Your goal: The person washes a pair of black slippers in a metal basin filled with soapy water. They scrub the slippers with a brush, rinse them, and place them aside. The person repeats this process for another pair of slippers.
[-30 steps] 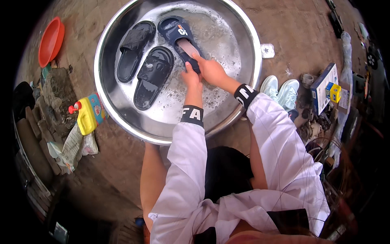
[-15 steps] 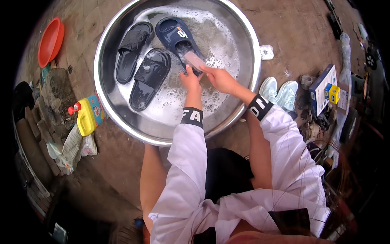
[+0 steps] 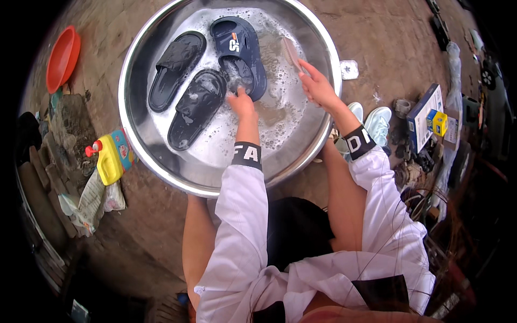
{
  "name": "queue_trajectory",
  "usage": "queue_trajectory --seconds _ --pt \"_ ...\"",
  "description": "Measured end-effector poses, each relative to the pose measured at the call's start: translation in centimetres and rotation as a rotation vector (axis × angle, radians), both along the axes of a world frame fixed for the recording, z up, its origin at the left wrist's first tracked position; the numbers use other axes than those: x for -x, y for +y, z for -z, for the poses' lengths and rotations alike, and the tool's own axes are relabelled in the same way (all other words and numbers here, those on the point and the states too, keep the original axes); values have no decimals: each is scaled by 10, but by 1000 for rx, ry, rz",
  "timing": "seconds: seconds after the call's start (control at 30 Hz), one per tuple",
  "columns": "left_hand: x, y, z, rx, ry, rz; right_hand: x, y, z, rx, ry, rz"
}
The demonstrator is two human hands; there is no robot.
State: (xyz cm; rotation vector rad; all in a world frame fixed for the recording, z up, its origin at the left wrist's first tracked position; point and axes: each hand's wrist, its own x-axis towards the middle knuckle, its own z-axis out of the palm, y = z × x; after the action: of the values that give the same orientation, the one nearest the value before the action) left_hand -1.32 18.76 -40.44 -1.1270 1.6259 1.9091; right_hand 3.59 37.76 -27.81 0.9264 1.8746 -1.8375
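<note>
A wide steel basin [image 3: 125,102] holds soapy water and several slippers. My left hand [image 3: 242,105] grips the heel end of a navy slipper [image 3: 253,54], its thumb and fingers at the wet insole. Held by its handle, a pink brush [image 3: 292,54] is in my right hand [image 3: 321,89], over the suds and apart from the slipper. The brush's bristles cannot be made out. Two black slippers [image 3: 179,58] lie at the basin's left, the nearer black slipper [image 3: 186,126] beside my left hand.
Left of the basin stand a yellow jug [image 3: 110,161] with a red cap and a red plastic bowl [image 3: 63,59]. Pale blue sneakers [image 3: 378,123] are close to the basin's right rim. Farther right are a blue-and-white box [image 3: 421,121] and a small yellow box [image 3: 439,123].
My right hand has lifted the brush off the navy slipper and moved it right. The slipper has turned more upright in view, its heel swinging toward the right.
</note>
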Motion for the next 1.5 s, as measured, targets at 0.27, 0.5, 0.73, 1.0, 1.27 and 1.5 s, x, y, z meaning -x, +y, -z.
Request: queue_trajectory --seconds 0.27,0.5,0.73,1.0,1.27,1.5 --pt "-3 -6 26 122 236 0 -25 -80 99 -471 365 -33" --pt "4 -2 -21 -117 130 -66 -27 -104 44 -448 283 -164" --pt "-11 -15 -2 -9 115 52 74 -86 85 -637 405 64" --pt "-20 -8 5 148 303 76 -31 -119 80 -362 326 86" --pt "-37 -9 11 243 294 155 81 -90 97 -457 540 208" --pt "-36 -14 9 223 307 97 -23 -126 62 -358 435 -37"
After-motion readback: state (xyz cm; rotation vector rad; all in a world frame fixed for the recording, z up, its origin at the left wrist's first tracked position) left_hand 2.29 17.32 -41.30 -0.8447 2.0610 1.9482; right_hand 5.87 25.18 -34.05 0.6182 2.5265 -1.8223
